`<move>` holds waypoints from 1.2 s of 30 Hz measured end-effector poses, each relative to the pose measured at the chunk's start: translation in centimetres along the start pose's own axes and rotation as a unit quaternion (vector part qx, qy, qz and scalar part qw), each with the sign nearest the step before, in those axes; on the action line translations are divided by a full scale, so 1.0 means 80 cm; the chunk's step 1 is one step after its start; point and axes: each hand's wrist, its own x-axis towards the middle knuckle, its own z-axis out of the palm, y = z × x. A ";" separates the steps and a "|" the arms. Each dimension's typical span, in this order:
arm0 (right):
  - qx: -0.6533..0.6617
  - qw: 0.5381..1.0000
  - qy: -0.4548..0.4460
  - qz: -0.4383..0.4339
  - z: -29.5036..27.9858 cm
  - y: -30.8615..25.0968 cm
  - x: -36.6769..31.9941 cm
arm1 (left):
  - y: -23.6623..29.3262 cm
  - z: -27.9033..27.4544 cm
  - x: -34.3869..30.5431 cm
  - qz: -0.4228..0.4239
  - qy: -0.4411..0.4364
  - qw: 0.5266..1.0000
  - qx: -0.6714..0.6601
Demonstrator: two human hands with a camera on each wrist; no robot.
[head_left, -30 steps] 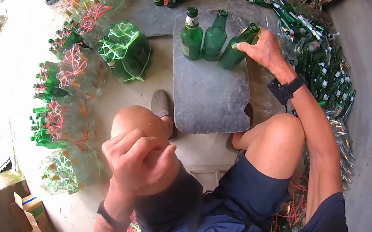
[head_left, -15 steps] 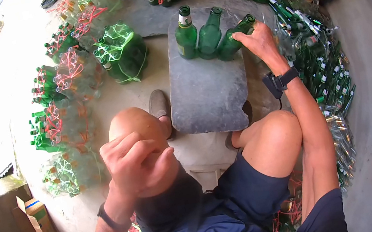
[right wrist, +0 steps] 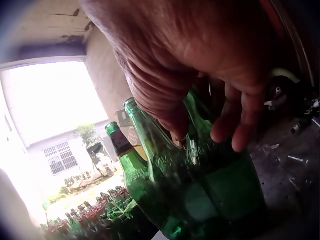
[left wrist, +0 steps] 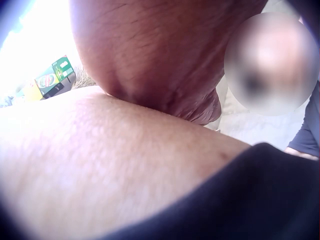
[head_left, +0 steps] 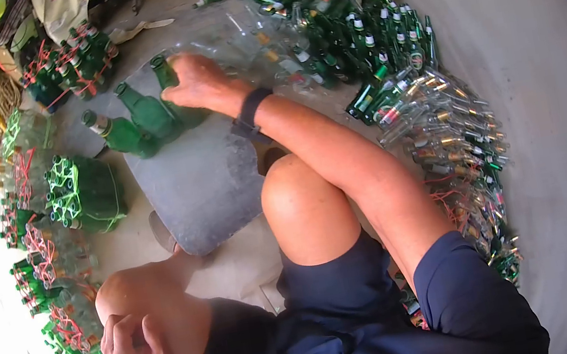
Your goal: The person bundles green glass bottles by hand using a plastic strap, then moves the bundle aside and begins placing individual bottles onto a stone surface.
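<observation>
In the head view, three green glass bottles stand side by side on a dark grey slab (head_left: 202,183). My right hand (head_left: 199,82) grips the rightmost bottle (head_left: 161,68) at its neck, thumb on the near side. Right beside it is the middle bottle (head_left: 148,112), then the left bottle (head_left: 123,135). The right wrist view shows the held bottle (right wrist: 230,182) upright and close against the others, its mouth hidden by the hand. My left hand (head_left: 133,345) rests on my left knee with loosely curled fingers and nothing in it.
A bottle pack tied with green string (head_left: 94,190) stands left of the slab, with several red-tied bundles (head_left: 40,248) beyond. At the back left are tied green bottles (head_left: 74,66). Loose bottles (head_left: 379,33) lie heaped along the wall (head_left: 518,100) at right.
The head view has swung right, so the slab and bottles appear further left and tilted. The held bottle, earlier leaning, now stands straighter beside the middle one. My left hand stays at the knee.
</observation>
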 end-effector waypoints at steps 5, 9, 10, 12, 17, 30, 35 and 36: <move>0.012 1.000 -0.005 -0.011 0.001 0.013 -0.010 | 0.004 0.005 0.003 0.001 0.011 1.000 -0.006; 0.024 0.999 -0.007 0.021 -0.012 0.038 -0.023 | 0.007 0.007 0.005 0.003 0.007 1.000 -0.016; 0.019 0.999 -0.017 0.048 -0.019 0.049 -0.027 | 0.006 0.008 0.005 0.001 0.006 1.000 -0.014; 0.018 0.996 -0.021 0.081 -0.033 0.082 -0.043 | 0.006 0.009 0.006 0.003 0.004 1.000 -0.011; 0.050 0.985 -0.028 0.163 -0.081 0.188 -0.129 | 0.011 0.011 0.009 0.006 -0.008 1.000 0.002; -0.241 0.914 0.061 0.321 -0.323 0.458 -0.385 | 0.013 0.020 0.021 0.003 -0.042 0.999 0.031; -0.297 0.878 0.099 0.363 -0.373 0.489 -0.392 | 0.012 0.025 0.031 0.033 -0.042 0.997 0.063; -0.314 0.878 0.088 0.350 -0.380 0.500 -0.392 | 0.008 0.023 0.031 0.033 -0.049 0.996 0.062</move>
